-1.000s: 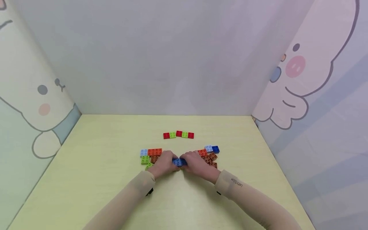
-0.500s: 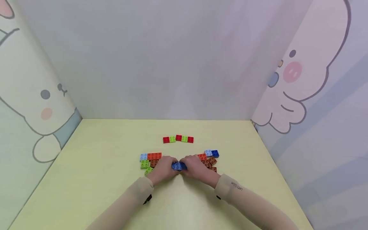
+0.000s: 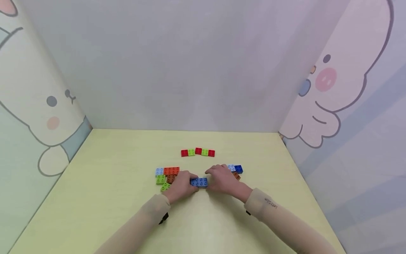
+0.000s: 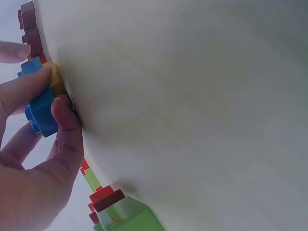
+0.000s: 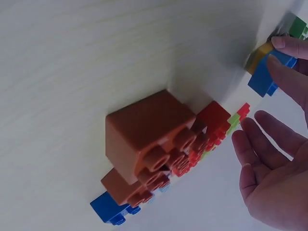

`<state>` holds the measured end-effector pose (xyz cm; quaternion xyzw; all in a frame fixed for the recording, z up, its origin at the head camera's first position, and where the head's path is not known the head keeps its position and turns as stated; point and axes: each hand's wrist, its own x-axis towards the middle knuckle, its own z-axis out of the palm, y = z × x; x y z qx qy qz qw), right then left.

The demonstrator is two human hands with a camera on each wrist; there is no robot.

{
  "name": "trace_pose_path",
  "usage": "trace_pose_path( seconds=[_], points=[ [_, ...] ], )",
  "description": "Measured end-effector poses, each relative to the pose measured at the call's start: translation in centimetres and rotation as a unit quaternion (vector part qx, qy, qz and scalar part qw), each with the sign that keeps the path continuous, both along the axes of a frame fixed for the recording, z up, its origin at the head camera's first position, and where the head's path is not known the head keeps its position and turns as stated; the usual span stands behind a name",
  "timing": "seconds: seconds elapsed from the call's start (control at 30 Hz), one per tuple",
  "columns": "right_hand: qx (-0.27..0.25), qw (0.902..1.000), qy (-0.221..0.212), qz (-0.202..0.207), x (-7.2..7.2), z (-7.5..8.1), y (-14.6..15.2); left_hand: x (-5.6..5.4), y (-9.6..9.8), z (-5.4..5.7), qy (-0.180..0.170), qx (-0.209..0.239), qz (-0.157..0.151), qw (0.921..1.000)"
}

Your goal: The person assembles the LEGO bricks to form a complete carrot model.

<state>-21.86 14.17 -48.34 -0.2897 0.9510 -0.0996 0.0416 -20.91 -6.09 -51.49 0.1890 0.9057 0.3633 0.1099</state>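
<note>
A blue building brick (image 3: 199, 182) with two rows of studs lies at the middle of the table, and a yellow brick (image 4: 55, 82) shows directly under it in both wrist views. My left hand (image 3: 182, 187) grips the blue brick's left end between thumb and fingers. At the other end, my right hand (image 3: 223, 180) has its fingers spread and loosely bent around the brick's right side. In the right wrist view this hand's lower fingers (image 5: 264, 144) hold nothing.
Left of the hands lie light blue (image 3: 159, 171), orange-red (image 3: 171, 170), green (image 3: 160, 179) and brown bricks. White (image 3: 231, 167), dark blue (image 3: 238, 169) and brown bricks (image 5: 149, 130) lie to the right, partly covered by the right hand. Farther back is a row of red and lime bricks (image 3: 191, 152).
My right hand has loosened and moved right off the blue brick, uncovering its right end. My left hand keeps its hold in nearly the same place.
</note>
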Motion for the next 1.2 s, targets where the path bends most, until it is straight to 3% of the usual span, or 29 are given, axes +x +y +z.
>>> trace_pose_path(
  seconds=[0.17,0.33,0.67,0.93,1.2],
  points=[
    [-0.010,0.9996,-0.013,-0.021,-0.8,0.7,1.4,-0.2,0.0,0.0,-0.008,-0.011,0.002,0.9999],
    [0.022,0.9986,-0.014,-0.045,-1.4,1.0,1.7,-0.3,-0.1,0.1,-0.013,-0.014,0.004,0.9998],
    [0.052,0.9967,-0.029,-0.055,-2.2,0.2,1.8,-0.3,0.0,0.4,-0.024,-0.004,0.010,0.9997],
    [0.014,0.9948,-0.076,-0.067,-2.7,-0.6,2.0,-0.4,0.3,0.2,-0.028,-0.006,0.008,0.9996],
    [-0.017,0.9943,-0.081,-0.067,-3.2,-0.8,1.6,-0.4,0.2,0.3,-0.037,-0.010,0.022,0.9990]
  ],
)
